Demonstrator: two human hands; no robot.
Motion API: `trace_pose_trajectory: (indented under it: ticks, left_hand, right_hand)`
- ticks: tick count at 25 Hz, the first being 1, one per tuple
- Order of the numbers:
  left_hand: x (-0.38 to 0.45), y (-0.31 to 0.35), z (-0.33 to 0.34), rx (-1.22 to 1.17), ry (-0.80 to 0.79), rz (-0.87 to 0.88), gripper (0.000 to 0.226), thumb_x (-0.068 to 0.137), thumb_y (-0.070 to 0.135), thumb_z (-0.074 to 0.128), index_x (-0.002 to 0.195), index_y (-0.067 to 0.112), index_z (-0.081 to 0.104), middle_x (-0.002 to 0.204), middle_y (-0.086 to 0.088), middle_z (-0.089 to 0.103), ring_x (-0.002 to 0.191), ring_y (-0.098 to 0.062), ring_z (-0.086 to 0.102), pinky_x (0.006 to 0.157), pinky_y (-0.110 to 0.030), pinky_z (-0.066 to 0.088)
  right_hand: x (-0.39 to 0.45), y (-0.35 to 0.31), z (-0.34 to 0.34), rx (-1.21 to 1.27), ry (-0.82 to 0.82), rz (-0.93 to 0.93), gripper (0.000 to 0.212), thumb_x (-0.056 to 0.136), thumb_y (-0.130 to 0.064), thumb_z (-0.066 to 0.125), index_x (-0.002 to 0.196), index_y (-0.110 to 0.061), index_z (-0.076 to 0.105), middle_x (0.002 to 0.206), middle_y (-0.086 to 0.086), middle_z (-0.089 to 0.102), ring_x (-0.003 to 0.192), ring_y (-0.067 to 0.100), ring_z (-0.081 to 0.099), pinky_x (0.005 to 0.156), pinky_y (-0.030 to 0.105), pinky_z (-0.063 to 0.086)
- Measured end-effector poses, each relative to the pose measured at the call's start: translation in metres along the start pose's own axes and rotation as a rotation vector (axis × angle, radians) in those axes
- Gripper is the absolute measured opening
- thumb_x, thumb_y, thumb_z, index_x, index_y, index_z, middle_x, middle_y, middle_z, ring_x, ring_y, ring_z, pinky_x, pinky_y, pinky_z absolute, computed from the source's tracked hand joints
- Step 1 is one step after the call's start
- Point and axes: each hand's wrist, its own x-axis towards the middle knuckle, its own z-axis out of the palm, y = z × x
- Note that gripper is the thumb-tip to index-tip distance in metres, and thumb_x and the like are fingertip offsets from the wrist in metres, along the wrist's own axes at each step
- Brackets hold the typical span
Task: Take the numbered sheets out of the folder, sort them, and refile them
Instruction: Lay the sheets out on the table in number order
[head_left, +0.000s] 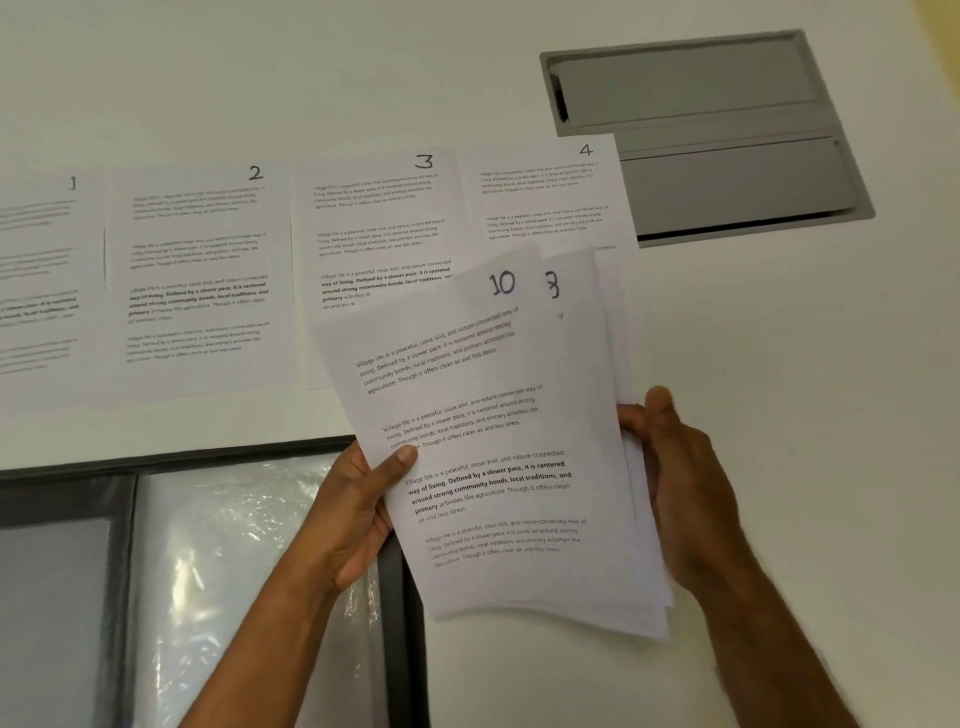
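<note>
Sheets numbered 1 (36, 280), 2 (200, 270), 3 (376, 228) and 4 (545, 197) lie side by side in a row on the white table. I hold a fanned stack of sheets (498, 467) above the table in front of them. Sheet 10 is on top, and a sheet behind it shows a digit that looks like 8. My left hand (358, 514) grips the stack's left edge with the thumb on top. My right hand (675, 478) grips its right edge. The open black folder (208, 571) with clear plastic sleeves lies at the lower left.
A grey recessed cable hatch (701, 135) is set into the table at the upper right, just behind sheet 4. Bare white tabletop (805, 338) lies to the right of the stack.
</note>
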Motion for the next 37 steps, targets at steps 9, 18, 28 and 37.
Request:
trace_pose_trajectory:
  ticks: [9,18,28,37]
  left_hand:
    - [-0.015,0.01,-0.027,0.007,-0.015,-0.044,0.047,0.09,0.008,0.061,0.137,0.007,0.061,0.129,-0.019,0.07,0.116,-0.036,0.07,0.093,-0.047,0.06]
    - [-0.022,0.001,-0.049,-0.046,-0.007,-0.078,0.043,0.09,0.008,0.06,0.133,0.006,0.064,0.13,-0.02,0.07,0.116,-0.037,0.069,0.095,-0.048,0.058]
    - [-0.02,-0.005,-0.043,-0.159,0.016,-0.068,0.046,0.092,0.005,0.055,0.138,0.008,0.061,0.133,-0.018,0.068,0.12,-0.034,0.068,0.096,-0.047,0.058]
    - [-0.024,-0.011,-0.013,-0.189,0.007,-0.057,0.048,0.091,0.002,0.053,0.138,0.007,0.061,0.135,-0.02,0.067,0.12,-0.034,0.068,0.095,-0.047,0.058]
  right_hand:
    - [-0.021,0.01,0.023,-0.059,0.114,-0.139,0.039,0.094,-0.004,0.071,0.126,-0.027,0.068,0.106,0.003,0.078,0.099,0.021,0.075,0.085,0.033,0.061]
    - [-0.04,0.011,0.051,-0.122,0.31,-0.29,0.065,0.071,-0.03,0.087,0.129,-0.036,0.057,0.127,-0.014,0.066,0.118,0.013,0.066,0.093,0.032,0.06]
    - [-0.05,0.014,0.033,-0.128,0.247,-0.272,0.053,0.093,-0.018,0.073,0.137,-0.045,0.06,0.086,0.01,0.065,0.084,0.023,0.066,0.089,0.042,0.06]
    - [-0.048,0.006,0.001,-0.05,0.25,-0.299,0.068,0.093,-0.016,0.072,0.148,-0.044,0.043,0.091,-0.002,0.072,0.092,0.015,0.074,0.075,0.025,0.061]
